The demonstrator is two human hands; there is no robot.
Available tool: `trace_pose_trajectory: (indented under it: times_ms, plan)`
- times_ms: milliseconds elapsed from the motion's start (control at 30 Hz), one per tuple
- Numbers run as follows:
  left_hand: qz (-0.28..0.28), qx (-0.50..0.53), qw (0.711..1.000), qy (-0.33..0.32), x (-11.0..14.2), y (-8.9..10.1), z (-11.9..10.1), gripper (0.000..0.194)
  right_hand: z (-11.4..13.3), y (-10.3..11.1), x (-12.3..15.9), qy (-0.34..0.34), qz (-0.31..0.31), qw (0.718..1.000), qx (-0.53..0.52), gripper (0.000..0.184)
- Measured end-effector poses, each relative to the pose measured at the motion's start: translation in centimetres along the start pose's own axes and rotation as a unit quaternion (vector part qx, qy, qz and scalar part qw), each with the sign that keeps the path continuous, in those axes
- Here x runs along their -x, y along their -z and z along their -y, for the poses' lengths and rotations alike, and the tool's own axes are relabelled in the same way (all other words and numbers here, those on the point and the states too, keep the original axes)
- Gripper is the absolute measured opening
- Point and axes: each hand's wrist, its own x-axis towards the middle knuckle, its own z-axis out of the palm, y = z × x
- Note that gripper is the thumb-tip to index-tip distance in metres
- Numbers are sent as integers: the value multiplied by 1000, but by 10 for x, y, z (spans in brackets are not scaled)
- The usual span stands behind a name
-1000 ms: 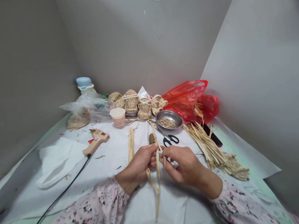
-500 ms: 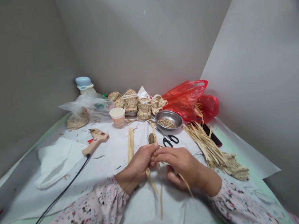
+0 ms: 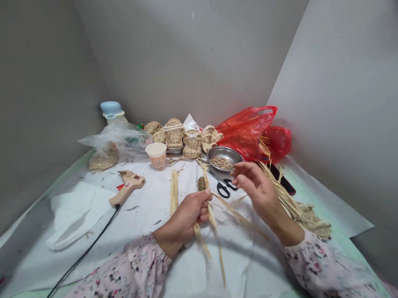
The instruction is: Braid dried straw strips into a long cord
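Fig.: my L hand (image 3: 184, 217), fingers closed tight on straw strips (image 3: 216, 238); my R hand (image 3: 257, 195), fingers spread, holding nothing, fingertips just beside scissors (image 3: 223, 189) below steel bowl (image 3: 225, 158).

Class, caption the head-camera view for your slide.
Left hand grips a straw braid; right hand hovers beside black-handled scissors.

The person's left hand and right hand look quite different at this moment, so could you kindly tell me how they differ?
The left hand is closed around the straw strips, while the right hand is raised with its fingers loosely apart. The right hand is beside the steel bowl; the left hand is farther from it. Both are bare and come from floral sleeves.
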Motion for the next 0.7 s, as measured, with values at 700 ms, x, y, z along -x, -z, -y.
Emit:
trace_pose_trajectory:
  times_ms: [700]
  plan:
    - [37,-89,995,-6,1,0,2,23,-9,-26,12,-32,133,979,151,15]
